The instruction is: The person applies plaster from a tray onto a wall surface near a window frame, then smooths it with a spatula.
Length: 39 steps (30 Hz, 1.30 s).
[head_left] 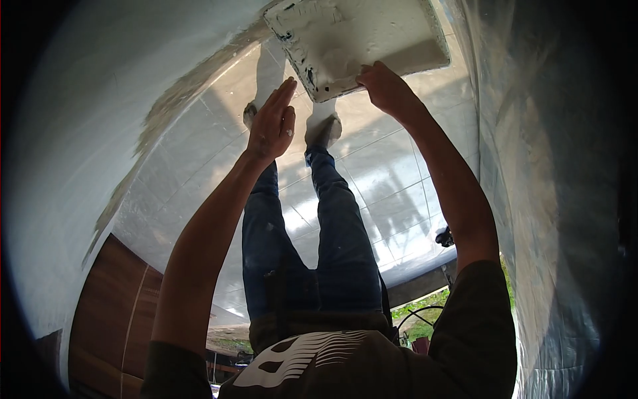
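Observation:
A large rectangular tray (405, 63), smeared with wet off-white plaster-like paste (362, 33), is at the top of the view. Its rim is chipped and dark at the left corner. My right hand (385, 88) is closed at the near edge of the tray, with the fingertips over the rim; the underside of the grip is hidden. To the left, my left hand (271, 125) is held out flat with its fingers stretched and close together, apart from the tray. A white smear shows on its thumb side. Nothing is visible in it.
Below is a shiny, pale tiled floor (392, 179), with my shoes (323, 131) under the tray. A pale wall (86, 120) with a rough grey lower band curves along the left, near brown panels (113, 299). Translucent plastic sheeting (531, 199) hangs at the right.

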Tool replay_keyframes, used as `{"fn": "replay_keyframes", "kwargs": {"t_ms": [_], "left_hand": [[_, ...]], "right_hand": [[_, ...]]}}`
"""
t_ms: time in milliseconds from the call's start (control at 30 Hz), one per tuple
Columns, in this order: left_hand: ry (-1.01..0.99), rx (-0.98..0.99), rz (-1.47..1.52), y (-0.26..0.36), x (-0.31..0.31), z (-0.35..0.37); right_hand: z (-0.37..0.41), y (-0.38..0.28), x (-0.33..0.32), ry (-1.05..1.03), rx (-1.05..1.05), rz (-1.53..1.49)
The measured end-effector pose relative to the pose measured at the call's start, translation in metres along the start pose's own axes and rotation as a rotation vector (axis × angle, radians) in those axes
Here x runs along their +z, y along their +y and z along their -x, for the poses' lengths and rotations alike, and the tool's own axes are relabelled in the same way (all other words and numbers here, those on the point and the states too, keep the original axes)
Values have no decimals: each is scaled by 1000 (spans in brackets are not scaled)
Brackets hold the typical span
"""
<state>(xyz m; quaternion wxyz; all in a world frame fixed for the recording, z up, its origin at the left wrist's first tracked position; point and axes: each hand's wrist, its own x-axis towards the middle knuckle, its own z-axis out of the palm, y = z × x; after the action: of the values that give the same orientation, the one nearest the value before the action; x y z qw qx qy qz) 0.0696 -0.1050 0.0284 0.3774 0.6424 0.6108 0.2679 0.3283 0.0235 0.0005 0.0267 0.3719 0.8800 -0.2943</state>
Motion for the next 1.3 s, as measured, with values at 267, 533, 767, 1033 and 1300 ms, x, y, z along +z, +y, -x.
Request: {"fn": "replay_keyframes", "kwargs": {"t_ms": [267, 533, 767, 1033, 1300], "left_hand": [[27, 11, 15, 0, 0, 6], [39, 0, 0, -6, -6, 9], [45, -28, 38, -23, -11, 8], [35, -28, 50, -35, -17, 2], [22, -65, 51, -39, -27, -1]], "right_hand": [[-21, -13, -5, 4, -23, 10], [-20, -18, -25, 267, 28, -199], [-21, -20, -40, 417, 522, -744], [-73, -13, 6, 680, 756, -1203], [-140, 19, -2, 743, 839, -736]]}}
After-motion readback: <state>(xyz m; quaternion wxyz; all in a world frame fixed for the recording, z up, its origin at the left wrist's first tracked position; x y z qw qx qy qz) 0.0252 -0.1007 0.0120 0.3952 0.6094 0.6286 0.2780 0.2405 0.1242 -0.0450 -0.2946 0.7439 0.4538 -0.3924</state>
